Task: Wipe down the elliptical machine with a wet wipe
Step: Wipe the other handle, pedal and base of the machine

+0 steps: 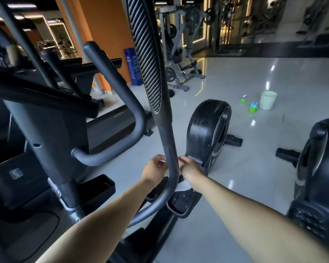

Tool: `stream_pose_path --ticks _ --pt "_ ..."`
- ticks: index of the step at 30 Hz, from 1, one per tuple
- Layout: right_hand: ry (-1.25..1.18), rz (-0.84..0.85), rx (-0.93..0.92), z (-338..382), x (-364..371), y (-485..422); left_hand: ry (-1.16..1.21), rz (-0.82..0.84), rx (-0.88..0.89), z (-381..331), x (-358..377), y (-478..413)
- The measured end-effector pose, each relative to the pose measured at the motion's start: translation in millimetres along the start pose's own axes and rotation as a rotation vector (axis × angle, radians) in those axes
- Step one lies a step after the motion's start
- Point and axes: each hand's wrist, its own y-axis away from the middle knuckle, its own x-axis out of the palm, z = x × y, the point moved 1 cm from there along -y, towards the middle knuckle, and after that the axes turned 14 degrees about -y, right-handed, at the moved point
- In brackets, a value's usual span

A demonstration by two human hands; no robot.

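Note:
The elliptical machine's grey swing arm (169,145) runs down the middle of the head view, with a ribbed black grip (146,54) above it. My left hand (154,170) is at the arm's left side, fingers curled in a pinch against the tube. My right hand (189,167) is at its right side, fingers also curled at the tube. A white wet wipe (184,185) shows under my right wrist and seems to pass round the tube between both hands; most of it is hidden. The pedal (182,203) lies below.
The console post (51,133) and fixed handle (122,95) stand to the left, and the flywheel housing (207,130) sits ahead. A second machine (317,168) is on the right. On the tiled floor stand two green spray bottles (253,107) and a pale bucket (267,100).

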Motion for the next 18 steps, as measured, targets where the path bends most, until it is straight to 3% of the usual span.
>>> stream_pose_path --ticks 5,10,15,18 --pt "-0.033 0.109 -0.102 3 3 -46 -0.132 0.033 -0.066 5 4 -41" --pt "0.100 0.133 -0.125 24 4 -103 0.133 -0.036 -0.220 11 14 -88" --pt "0.119 0.162 -0.082 36 23 -145 0.011 -0.223 -0.137 -18 16 -100" --pt "0.071 0.154 -0.080 37 35 -151 0.029 -0.213 -0.132 -21 10 -106"
